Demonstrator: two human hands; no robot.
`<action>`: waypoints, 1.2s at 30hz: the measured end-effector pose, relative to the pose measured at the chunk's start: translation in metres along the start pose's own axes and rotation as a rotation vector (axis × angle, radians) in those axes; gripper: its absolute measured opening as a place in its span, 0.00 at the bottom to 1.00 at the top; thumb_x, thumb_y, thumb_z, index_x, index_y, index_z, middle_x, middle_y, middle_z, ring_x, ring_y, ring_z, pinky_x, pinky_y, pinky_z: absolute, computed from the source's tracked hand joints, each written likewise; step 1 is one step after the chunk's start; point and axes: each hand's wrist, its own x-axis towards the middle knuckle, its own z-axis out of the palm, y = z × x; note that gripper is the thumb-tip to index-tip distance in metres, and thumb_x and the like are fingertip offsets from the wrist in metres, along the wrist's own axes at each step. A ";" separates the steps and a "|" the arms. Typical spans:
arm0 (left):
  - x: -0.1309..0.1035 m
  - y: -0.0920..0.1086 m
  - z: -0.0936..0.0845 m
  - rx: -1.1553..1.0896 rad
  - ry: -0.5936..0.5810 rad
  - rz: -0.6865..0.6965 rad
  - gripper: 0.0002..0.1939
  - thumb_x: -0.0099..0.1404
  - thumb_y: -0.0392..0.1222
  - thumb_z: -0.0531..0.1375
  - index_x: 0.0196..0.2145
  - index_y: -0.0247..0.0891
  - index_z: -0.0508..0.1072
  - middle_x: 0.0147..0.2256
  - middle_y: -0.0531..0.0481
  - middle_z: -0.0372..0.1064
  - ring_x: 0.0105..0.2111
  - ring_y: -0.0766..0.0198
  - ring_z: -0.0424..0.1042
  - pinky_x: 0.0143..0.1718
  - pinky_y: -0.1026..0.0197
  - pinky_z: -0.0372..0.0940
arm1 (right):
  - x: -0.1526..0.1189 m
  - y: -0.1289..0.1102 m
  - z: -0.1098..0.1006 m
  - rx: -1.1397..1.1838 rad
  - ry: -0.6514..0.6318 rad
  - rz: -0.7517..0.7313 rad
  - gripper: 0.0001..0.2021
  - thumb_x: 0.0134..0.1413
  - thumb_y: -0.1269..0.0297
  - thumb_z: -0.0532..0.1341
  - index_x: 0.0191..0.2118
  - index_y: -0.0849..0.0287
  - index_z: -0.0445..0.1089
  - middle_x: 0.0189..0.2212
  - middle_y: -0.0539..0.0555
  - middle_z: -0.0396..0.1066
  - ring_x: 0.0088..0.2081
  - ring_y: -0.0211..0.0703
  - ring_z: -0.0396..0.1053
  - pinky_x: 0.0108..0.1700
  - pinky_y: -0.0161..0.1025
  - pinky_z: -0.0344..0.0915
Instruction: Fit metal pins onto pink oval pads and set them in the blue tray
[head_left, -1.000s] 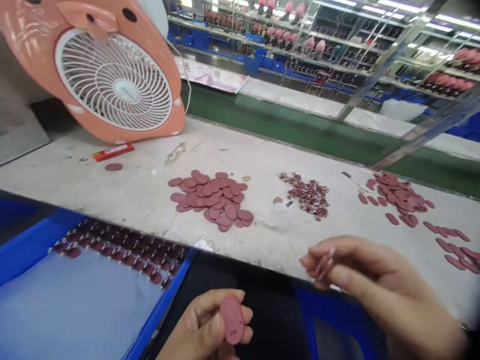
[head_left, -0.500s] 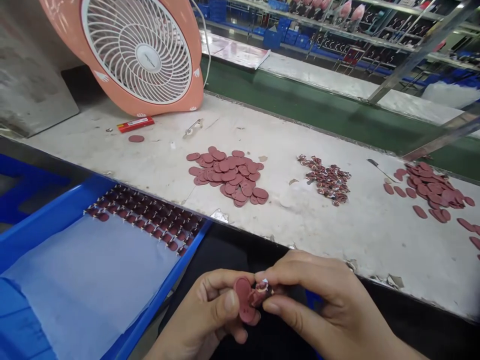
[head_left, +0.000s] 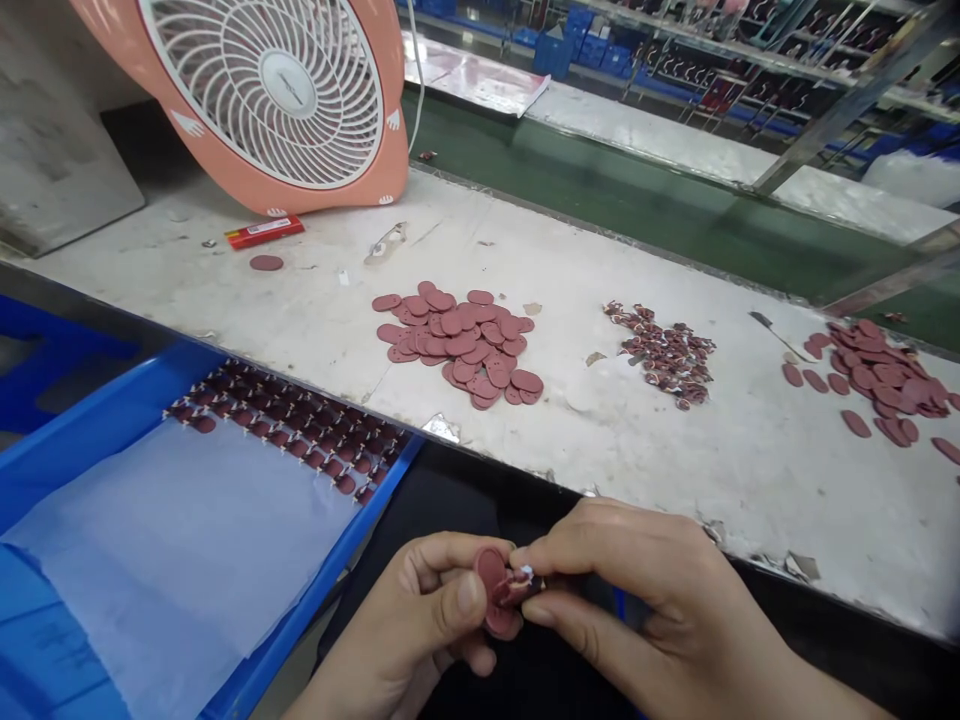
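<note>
A blue plastic tray [head_left: 82,435] sits below the near edge of the white worktable [head_left: 600,455], lined with a translucent sheet [head_left: 172,540]; along its side by the table lie close rows of dark-red oval pieces with pale fittings [head_left: 300,425], one row starting at its left end beside bare sheet. Right of the tray, in front of the table, the left hand [head_left: 420,620] pinches an oval disc [head_left: 491,570] between thumb and fingers, while the right hand [head_left: 645,600] grips a small folded piece [head_left: 517,588] against it, thumb and forefinger nearly together. Loose on the tabletop are a heap of oval discs [head_left: 461,345], a heap of small folded pieces [head_left: 664,358] and another disc heap [head_left: 881,370] farther right.
</note>
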 end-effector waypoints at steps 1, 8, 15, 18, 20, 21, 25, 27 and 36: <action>0.000 0.000 0.000 -0.008 0.007 0.000 0.18 0.44 0.48 0.76 0.30 0.35 0.83 0.21 0.53 0.74 0.23 0.71 0.70 0.20 0.74 0.65 | 0.001 0.000 0.000 0.003 -0.004 -0.003 0.10 0.56 0.77 0.65 0.42 0.55 0.74 0.31 0.46 0.78 0.32 0.30 0.74 0.38 0.24 0.67; 0.000 0.001 0.001 -0.022 0.054 0.007 0.16 0.43 0.47 0.76 0.29 0.36 0.83 0.20 0.53 0.75 0.22 0.70 0.71 0.20 0.73 0.65 | 0.011 -0.003 -0.002 -0.040 -0.044 -0.048 0.07 0.57 0.75 0.64 0.40 0.57 0.74 0.31 0.48 0.78 0.32 0.32 0.74 0.37 0.26 0.68; 0.003 0.001 0.002 -0.030 0.066 0.024 0.17 0.42 0.47 0.76 0.29 0.36 0.83 0.20 0.54 0.74 0.21 0.71 0.70 0.19 0.73 0.64 | 0.013 -0.002 -0.006 -0.078 -0.077 -0.078 0.08 0.57 0.76 0.63 0.41 0.58 0.72 0.31 0.49 0.77 0.31 0.34 0.73 0.37 0.28 0.68; 0.003 0.001 0.002 -0.026 0.093 0.029 0.17 0.42 0.48 0.76 0.29 0.36 0.83 0.20 0.54 0.74 0.21 0.72 0.70 0.19 0.74 0.63 | 0.013 -0.001 -0.005 -0.080 -0.087 -0.084 0.07 0.58 0.76 0.63 0.41 0.59 0.72 0.31 0.50 0.77 0.31 0.34 0.73 0.38 0.29 0.68; 0.003 0.001 0.003 -0.025 0.105 0.030 0.17 0.42 0.48 0.76 0.29 0.36 0.83 0.20 0.54 0.74 0.21 0.72 0.70 0.19 0.73 0.63 | 0.013 0.000 -0.004 -0.086 -0.085 -0.084 0.06 0.59 0.76 0.62 0.41 0.59 0.72 0.32 0.50 0.77 0.32 0.35 0.73 0.38 0.30 0.68; 0.003 0.000 0.003 -0.026 0.110 0.029 0.17 0.42 0.48 0.76 0.29 0.36 0.83 0.20 0.54 0.74 0.21 0.72 0.70 0.20 0.73 0.63 | 0.012 0.000 -0.003 -0.095 -0.088 -0.085 0.06 0.59 0.76 0.62 0.41 0.59 0.72 0.32 0.51 0.77 0.32 0.35 0.73 0.38 0.30 0.68; 0.004 0.000 0.003 -0.038 0.121 0.018 0.16 0.43 0.47 0.76 0.29 0.36 0.83 0.22 0.53 0.76 0.23 0.71 0.71 0.21 0.73 0.63 | 0.011 0.004 0.000 -0.117 -0.099 -0.099 0.07 0.59 0.76 0.61 0.41 0.60 0.72 0.31 0.51 0.76 0.31 0.36 0.72 0.37 0.32 0.67; 0.004 -0.001 0.003 -0.046 0.123 0.014 0.16 0.43 0.47 0.76 0.29 0.36 0.83 0.22 0.52 0.75 0.23 0.71 0.70 0.21 0.73 0.63 | 0.011 0.005 0.000 -0.102 -0.089 -0.103 0.07 0.59 0.76 0.61 0.41 0.59 0.71 0.32 0.51 0.76 0.31 0.36 0.72 0.37 0.32 0.68; 0.006 -0.001 0.003 -0.040 0.093 0.031 0.16 0.45 0.48 0.75 0.29 0.35 0.83 0.21 0.53 0.72 0.22 0.73 0.68 0.22 0.73 0.62 | 0.012 0.007 0.000 -0.058 -0.085 -0.103 0.07 0.59 0.77 0.61 0.40 0.58 0.70 0.32 0.50 0.76 0.32 0.36 0.72 0.37 0.33 0.67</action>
